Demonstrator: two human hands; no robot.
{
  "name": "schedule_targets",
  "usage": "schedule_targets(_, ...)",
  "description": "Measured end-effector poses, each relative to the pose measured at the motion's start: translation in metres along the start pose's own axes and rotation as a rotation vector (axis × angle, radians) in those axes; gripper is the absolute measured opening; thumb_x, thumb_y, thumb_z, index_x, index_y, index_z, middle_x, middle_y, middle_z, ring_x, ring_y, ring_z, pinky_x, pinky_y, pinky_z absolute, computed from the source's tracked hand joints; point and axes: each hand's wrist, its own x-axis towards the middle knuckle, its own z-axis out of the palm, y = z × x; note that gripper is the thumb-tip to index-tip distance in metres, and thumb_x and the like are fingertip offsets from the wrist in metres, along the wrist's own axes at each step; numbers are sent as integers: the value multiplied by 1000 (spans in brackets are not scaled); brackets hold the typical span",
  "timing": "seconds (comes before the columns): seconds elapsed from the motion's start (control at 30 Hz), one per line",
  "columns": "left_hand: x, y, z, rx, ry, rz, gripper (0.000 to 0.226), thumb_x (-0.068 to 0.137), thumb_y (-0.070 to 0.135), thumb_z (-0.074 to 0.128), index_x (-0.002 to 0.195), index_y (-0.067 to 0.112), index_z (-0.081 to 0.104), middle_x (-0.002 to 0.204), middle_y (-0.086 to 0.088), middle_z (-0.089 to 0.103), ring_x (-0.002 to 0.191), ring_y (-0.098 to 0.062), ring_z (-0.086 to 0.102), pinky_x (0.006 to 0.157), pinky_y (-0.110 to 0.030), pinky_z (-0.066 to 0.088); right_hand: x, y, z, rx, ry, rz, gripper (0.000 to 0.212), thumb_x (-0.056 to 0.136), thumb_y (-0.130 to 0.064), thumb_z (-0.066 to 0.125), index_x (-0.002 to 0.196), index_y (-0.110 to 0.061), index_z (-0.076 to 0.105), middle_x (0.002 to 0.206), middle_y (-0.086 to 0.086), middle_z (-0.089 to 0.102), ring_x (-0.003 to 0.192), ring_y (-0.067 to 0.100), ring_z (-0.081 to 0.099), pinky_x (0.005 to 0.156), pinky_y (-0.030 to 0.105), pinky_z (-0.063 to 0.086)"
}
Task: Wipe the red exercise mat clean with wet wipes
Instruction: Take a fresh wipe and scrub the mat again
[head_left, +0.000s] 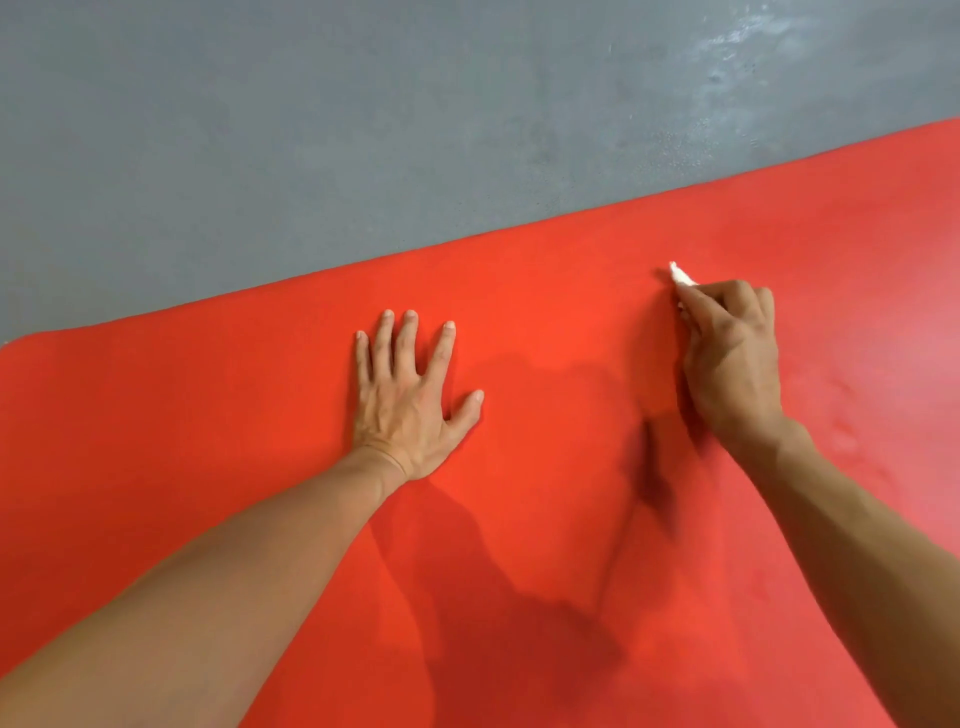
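The red exercise mat (545, 322) fills the lower part of the view, its far edge running up to the right. My left hand (408, 400) lies flat on the mat near the middle, palm down with fingers spread and nothing in it. To the right, my right hand (732, 364) is closed around a small bunched white wet wipe (681, 275). Only the wipe's tip shows, poking out past the fingertips toward the far edge; the rest is hidden in the fist. The mat looks paler and faintly damp at the far right.
Grey concrete floor (311, 130) lies beyond the mat's far edge, with a pale scuffed patch (753, 41) at the upper right. The mat's rounded left corner (13, 345) sits at the left edge of the view. My shadow falls on the mat between my arms.
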Motion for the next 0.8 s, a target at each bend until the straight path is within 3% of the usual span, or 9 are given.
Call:
schedule_targets(0.17,-1,0,0,-5,7,10,75,95,55,37,160,19,38,163,-27,31,155,-48,17,123,-69,15,-11,14,-2,-63,-12,-117,55,97,7,50,149,-13,52,124,13,55,104,35,44,94,41,44)
schedule_targets(0.37,8,17,-7,-23,30,-8,70,95,50,40,150,8,51,155,-28,41,151,-52,26,117,-77,20,-8,13,-3,-69,-50,-85,61,93,4,55,151,-12,48,126,11,51,107,35,44,98,43,46)
schedule_targets(0.43,18,49,-15,-56,45,86,67,94,49,44,149,12,53,155,-23,44,152,-49,27,117,-77,19,-8,13,-4,-60,-63,-73,63,93,4,51,153,-14,46,126,10,51,107,35,44,99,41,44)
schedule_targets(0.63,74,155,-27,-196,63,252,69,95,46,42,154,12,48,158,-15,45,154,-40,30,123,-67,19,-6,9,-7,-45,-59,-53,55,97,-8,45,151,-14,48,126,8,51,105,33,47,99,41,46)
schedule_targets(0.8,112,177,-11,-198,70,252,68,95,41,43,152,4,49,158,-18,47,152,-37,35,125,-55,26,-5,8,-6,-39,-60,-29,51,100,-11,49,151,-14,49,127,7,51,106,30,47,101,37,44)
